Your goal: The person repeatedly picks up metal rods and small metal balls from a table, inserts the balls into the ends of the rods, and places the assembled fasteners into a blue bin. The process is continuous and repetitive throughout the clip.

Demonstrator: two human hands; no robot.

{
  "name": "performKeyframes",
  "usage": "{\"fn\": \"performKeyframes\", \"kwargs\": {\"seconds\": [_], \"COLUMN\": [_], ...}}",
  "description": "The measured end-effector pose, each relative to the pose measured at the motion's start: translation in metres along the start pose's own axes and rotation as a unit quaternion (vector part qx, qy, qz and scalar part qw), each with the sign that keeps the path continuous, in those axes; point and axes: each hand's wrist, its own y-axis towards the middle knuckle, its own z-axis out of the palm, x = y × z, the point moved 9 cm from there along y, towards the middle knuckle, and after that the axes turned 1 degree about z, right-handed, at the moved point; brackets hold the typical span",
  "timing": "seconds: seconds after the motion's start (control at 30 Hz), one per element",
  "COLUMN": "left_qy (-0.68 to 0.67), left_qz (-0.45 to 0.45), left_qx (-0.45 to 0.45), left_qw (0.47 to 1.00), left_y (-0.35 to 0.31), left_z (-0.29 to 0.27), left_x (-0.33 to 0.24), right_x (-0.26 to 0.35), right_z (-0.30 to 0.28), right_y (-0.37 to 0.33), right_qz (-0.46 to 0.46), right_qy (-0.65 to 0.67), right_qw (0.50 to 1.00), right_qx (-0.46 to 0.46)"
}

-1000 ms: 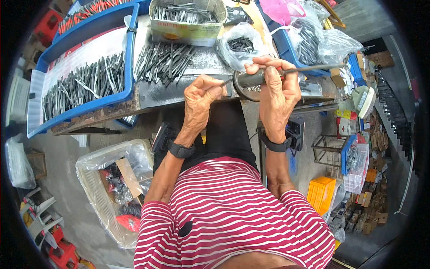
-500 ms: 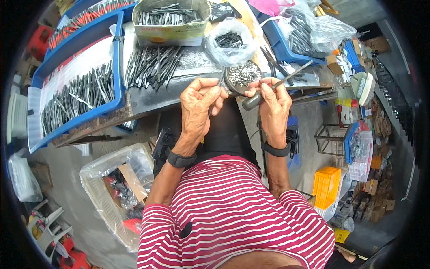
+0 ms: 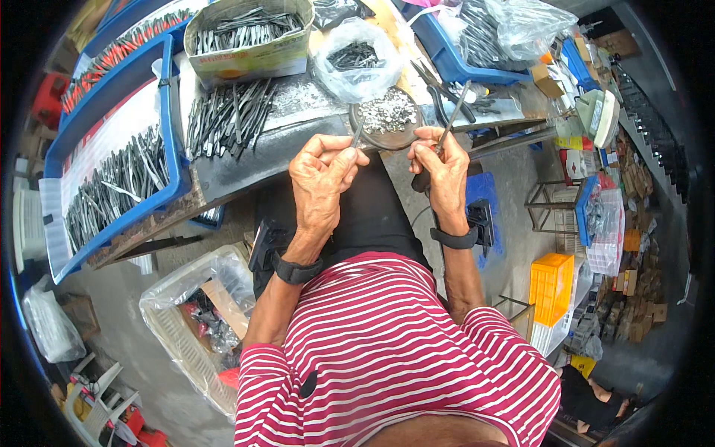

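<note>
Between the thumb and fingers of my left hand is pinched a thin dark metal strip, mostly hidden by the fingers. My right hand is closed around a screwdriver; its shaft points up and away, and part of the dark handle shows below the fingers. The two hands are apart, over my lap at the bench edge. Just beyond them lies a round dark dish of small shiny metal bits. Left of it, similar slim dark strips lie in a pile.
Behind the dish sit a clear bag of dark parts and an open carton of strips. Pliers lie to the right, near a blue bin. Another blue bin stands left. A plastic-lined crate is on the floor.
My right hand has turned the screwdriver from slanting right to nearly upright, its handle now lower in the palm. My hands have drawn a little apart. The whole view has shifted slightly.
</note>
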Motion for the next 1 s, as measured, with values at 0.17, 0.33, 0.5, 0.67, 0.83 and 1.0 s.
{"fn": "performKeyframes", "kwargs": {"seconds": [0.17, 0.33, 0.5, 0.67, 0.83, 1.0], "left_qy": [0.036, 0.052, 0.065, 0.069, 0.045, 0.032], "left_qz": [0.006, -0.004, -0.004, -0.022, -0.038, -0.051], "left_qx": [-0.001, 0.007, 0.005, 0.000, 0.000, -0.007], "left_qw": [0.999, 0.999, 0.998, 0.997, 0.998, 0.998], "left_y": [-0.001, -0.002, -0.004, -0.006, -0.006, -0.005], "left_z": [0.001, 0.002, 0.002, 0.002, 0.001, 0.000], "left_x": [0.001, 0.006, 0.008, 0.012, 0.015, 0.016], "right_x": [-0.003, 0.002, 0.004, 0.006, 0.005, 0.000], "right_z": [-0.004, -0.001, 0.003, 0.006, 0.006, 0.006], "right_y": [0.002, 0.005, 0.009, 0.009, 0.006, 0.007], "right_qz": [-0.027, -0.081, -0.132, -0.174, -0.171, -0.158], "right_qy": [-0.116, -0.281, -0.365, -0.401, -0.382, -0.321], "right_qw": [0.993, 0.956, 0.922, 0.899, 0.908, 0.934], "right_qx": [-0.026, -0.023, 0.010, 0.002, 0.006, 0.018]}}
